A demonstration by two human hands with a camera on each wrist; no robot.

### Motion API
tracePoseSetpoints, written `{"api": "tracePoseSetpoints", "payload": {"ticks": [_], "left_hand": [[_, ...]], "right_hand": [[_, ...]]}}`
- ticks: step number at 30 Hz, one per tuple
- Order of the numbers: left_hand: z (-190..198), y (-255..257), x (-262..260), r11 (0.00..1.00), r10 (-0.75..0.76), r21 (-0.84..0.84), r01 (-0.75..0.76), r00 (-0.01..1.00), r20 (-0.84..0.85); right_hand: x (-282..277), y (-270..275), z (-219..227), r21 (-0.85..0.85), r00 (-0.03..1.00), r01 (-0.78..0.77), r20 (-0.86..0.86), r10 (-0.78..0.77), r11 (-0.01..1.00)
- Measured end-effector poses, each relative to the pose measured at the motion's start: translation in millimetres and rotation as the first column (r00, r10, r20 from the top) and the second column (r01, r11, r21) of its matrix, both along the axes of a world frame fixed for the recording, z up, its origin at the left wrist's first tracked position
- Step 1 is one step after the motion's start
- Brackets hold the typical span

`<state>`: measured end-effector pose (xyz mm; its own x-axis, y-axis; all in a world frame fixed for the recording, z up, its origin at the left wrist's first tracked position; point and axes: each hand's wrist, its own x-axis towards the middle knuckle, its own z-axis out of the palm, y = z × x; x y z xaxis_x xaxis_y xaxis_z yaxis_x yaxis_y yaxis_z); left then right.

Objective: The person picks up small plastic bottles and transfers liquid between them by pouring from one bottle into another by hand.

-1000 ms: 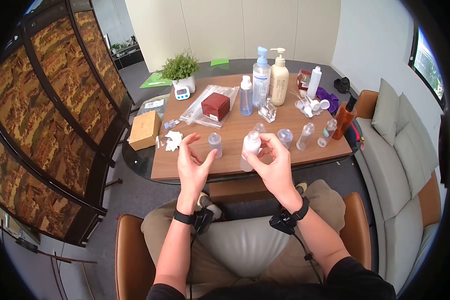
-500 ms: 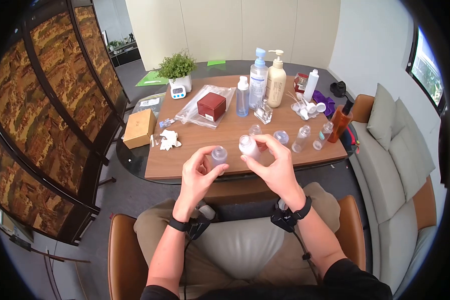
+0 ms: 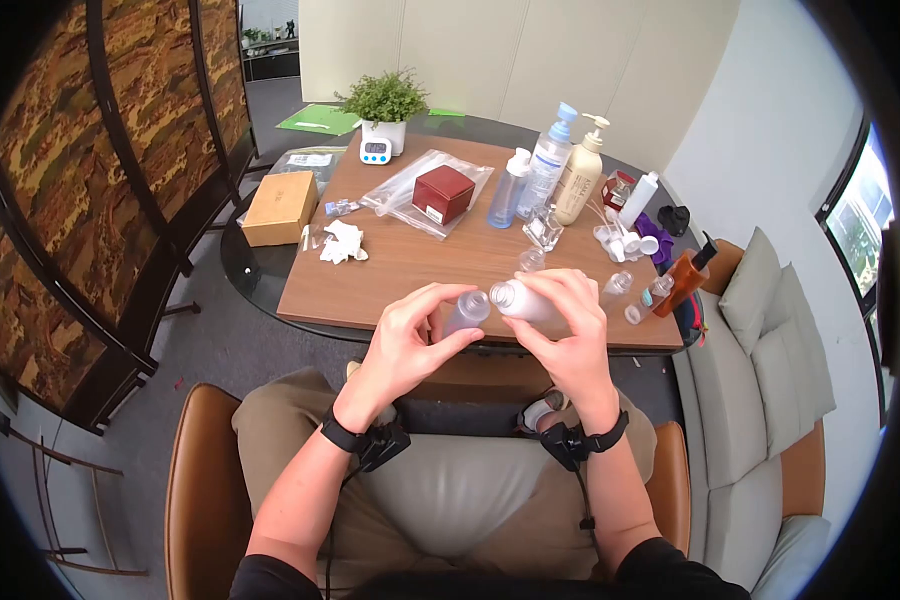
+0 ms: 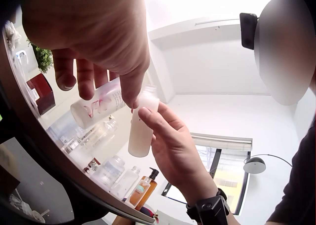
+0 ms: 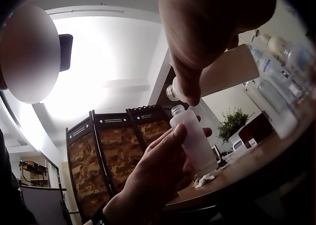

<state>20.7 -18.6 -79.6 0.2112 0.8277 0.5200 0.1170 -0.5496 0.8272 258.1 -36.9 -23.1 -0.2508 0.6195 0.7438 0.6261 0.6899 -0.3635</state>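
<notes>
My left hand (image 3: 402, 338) grips a small frosted bottle (image 3: 467, 313) with no cap. Pink print shows on this bottle's side in the left wrist view. Fingers and thumb of my right hand (image 3: 575, 325) hold a second uncapped bottle (image 3: 526, 303), whitish and tipped over to the left. In the right wrist view this tipped bottle (image 5: 229, 73) lies nearly level, its neck just above the mouth of the frosted bottle (image 5: 193, 138). The two bottle mouths are close together, in front of the near table edge in the head view.
On the wooden table (image 3: 420, 270) stand a blue pump bottle (image 3: 550, 165), a cream pump bottle (image 3: 580, 180), an amber bottle (image 3: 682, 280) and several clear bottles. A dark red box (image 3: 444, 193), crumpled tissue (image 3: 344, 242), timer (image 3: 375, 151) and potted plant (image 3: 384, 105) are farther left.
My left hand has closed round the frosted bottle and moved it toward the right hand. The right-hand bottle has gone from upright to tipped leftward. The head view has turned.
</notes>
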Motion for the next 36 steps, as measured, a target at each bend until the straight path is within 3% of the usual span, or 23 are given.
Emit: {"api": "tracePoseSetpoints", "payload": {"ticks": [36], "left_hand": [[-3.5,2.4,2.3,0.994,-0.004,0.108,0.007,1.000,-0.028]], "right_hand": [[1.0,-3.9,8.7,0.145,0.973,0.096,0.197,-0.124,0.985]]}}
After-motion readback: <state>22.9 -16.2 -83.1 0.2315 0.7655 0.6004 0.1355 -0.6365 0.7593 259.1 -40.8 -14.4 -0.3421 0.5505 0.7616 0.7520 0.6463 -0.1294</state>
